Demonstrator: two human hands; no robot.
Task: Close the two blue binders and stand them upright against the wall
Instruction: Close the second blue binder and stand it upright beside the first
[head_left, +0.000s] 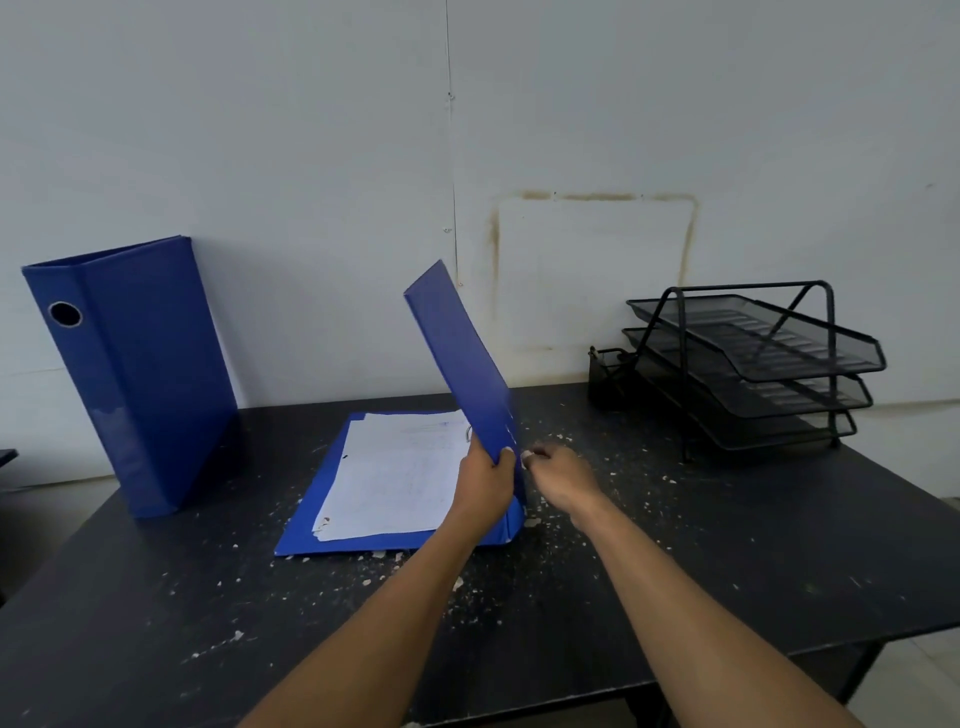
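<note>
Gripping raised binder cover (460, 358), left hand (485, 480); right hand (563, 475) beside.

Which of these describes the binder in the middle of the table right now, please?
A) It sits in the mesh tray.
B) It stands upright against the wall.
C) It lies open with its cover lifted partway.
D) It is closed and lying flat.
C: the open binder lies on the table with its papers showing, while the left hand holds its raised cover at a slant.
</note>
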